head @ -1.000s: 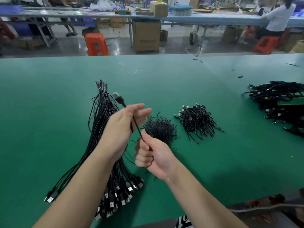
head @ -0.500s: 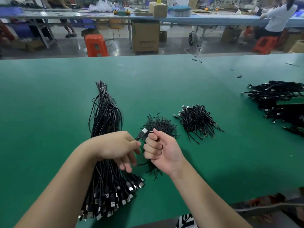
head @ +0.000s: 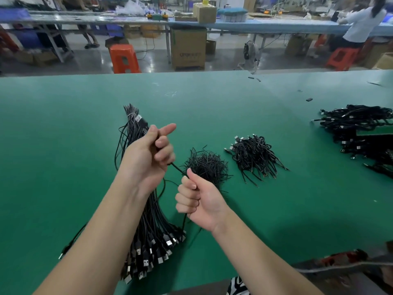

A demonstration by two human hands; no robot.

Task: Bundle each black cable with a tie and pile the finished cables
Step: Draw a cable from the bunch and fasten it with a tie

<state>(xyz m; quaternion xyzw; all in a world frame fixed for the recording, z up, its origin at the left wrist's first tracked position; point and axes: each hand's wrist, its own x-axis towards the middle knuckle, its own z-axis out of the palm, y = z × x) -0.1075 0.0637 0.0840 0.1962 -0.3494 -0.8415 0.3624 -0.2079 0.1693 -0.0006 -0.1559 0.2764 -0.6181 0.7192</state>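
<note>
Two hands work above the green worktop (head: 63, 133): the left hand (head: 148, 154) and the right hand (head: 200, 199), with one black cable (head: 177, 168) stretched between them. On the worktop lie four dark heaps: one long sheaf of loose cables (head: 153, 235), one tangle of ties (head: 207, 166), one small pile of bundled cables (head: 254, 155), and one larger pile (head: 361, 130) at the right edge; strands within each are too many to count. Beyond stand two orange stools, one (head: 124, 58) left and one (head: 342, 57) right.

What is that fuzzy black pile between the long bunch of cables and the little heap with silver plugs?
The head view shows a tangle of thin black ties between the long cables and finished heap.
</note>
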